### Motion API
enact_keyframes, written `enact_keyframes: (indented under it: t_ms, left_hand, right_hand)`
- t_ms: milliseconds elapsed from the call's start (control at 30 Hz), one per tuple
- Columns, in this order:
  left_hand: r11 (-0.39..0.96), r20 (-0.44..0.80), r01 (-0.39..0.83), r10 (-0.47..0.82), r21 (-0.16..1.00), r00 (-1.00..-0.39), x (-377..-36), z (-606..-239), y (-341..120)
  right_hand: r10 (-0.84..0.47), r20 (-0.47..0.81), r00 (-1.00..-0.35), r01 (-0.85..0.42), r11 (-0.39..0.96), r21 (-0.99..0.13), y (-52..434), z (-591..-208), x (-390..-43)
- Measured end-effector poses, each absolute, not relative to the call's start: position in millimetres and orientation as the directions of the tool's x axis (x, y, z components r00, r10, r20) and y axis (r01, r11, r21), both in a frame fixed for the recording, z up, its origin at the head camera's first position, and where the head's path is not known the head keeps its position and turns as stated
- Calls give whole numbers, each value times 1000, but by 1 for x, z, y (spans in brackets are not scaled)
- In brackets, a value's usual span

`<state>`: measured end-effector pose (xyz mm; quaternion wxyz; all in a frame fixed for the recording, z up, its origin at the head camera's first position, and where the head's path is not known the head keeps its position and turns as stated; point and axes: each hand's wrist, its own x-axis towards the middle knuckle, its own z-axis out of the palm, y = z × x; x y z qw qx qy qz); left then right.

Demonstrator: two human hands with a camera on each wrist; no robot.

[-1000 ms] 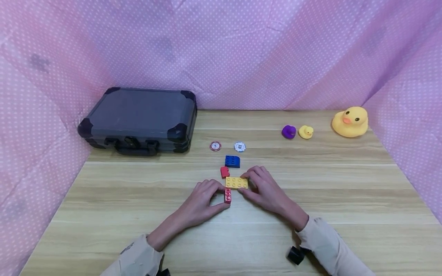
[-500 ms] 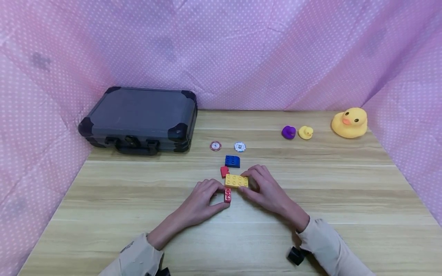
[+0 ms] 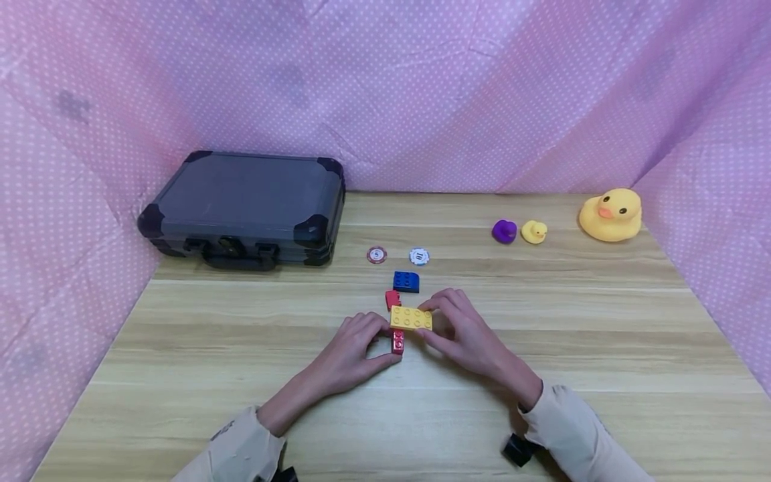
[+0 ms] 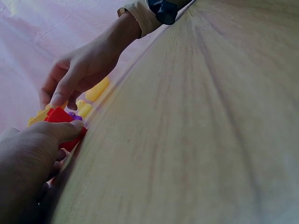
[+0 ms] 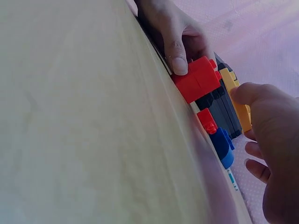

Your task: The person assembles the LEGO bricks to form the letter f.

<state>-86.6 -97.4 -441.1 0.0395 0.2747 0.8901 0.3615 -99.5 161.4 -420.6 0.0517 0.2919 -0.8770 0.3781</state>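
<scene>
At frame centre, the right hand (image 3: 466, 331) pinches the flat yellow studded plastic brick (image 3: 411, 318), now lifted slightly up-frame and left of a second ago, easing off the small red plastic brick (image 3: 397, 341), which the left hand (image 3: 352, 351) grips against the wooden table (image 3: 602, 348).

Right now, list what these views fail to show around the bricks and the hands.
- Head view: underside of the yellow brick and how it meets the red brick, hidden by the yellow brick itself.
- Head view: right hand fingertips behind the yellow brick.
- Head view: chip print, too small.
- Left wrist view: left hand cut off by the edge, blurred.
</scene>
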Motion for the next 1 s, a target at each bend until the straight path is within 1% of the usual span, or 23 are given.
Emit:
enact_keyframes:
  t_ms: [200, 400, 567, 800, 1000]
  left_hand:
    - [585, 133, 464, 519, 665, -844, -87, -440, -97]
    - [595, 161, 499, 528, 630, -834, -86, -441, -97]
    - [599, 163, 498, 524, 627, -836, -86, -440, -97]
    - [587, 190, 516, 527, 623, -828, -86, -441, -97]
    - [586, 192, 520, 529, 622, -826, -86, -442, -97]
  right_hand:
    - [-495, 323, -807, -571, 514, -640, 161, -419, -95]
    - [-523, 327, -787, -592, 493, -637, 159, -418, -88]
    - [-538, 332, -775, -606, 482, -633, 157, -419, -85]
    - [-549, 381, -744, -646, 448, -618, 155, -425, -86]
    - [-549, 389, -740, -652, 443, -615, 156, -425, -85]
